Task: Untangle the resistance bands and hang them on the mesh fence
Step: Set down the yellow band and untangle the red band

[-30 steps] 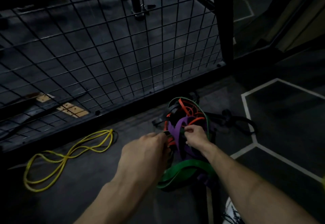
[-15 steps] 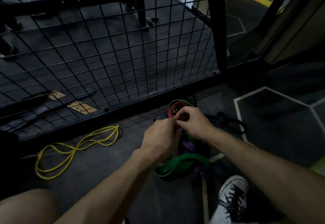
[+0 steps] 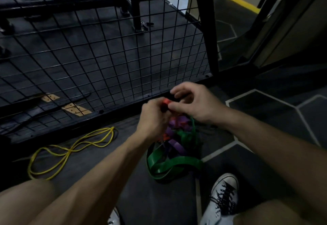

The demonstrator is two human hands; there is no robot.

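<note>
A tangled bundle of resistance bands (image 3: 177, 147) hangs from my hands down to the floor: a wide green band (image 3: 169, 164), a purple band (image 3: 177, 145) and an orange band (image 3: 166, 102). My left hand (image 3: 152, 120) and my right hand (image 3: 191, 101) meet at the top of the bundle, both pinching the orange band. A thin yellow band (image 3: 70, 150) lies loose on the floor to the left. The black mesh fence (image 3: 106, 48) stands just beyond the hands.
A thick black fence post (image 3: 207, 30) rises at the right end of the mesh. Gym equipment frames (image 3: 134, 3) stand behind the fence. My white shoes (image 3: 223, 200) are on the dark floor, which has pale hexagon lines (image 3: 265, 97).
Both hands have risen with the top of the bundle, lifting it off the floor toward the fence's bottom rail. The camera has tilted so my knees and shoes show.
</note>
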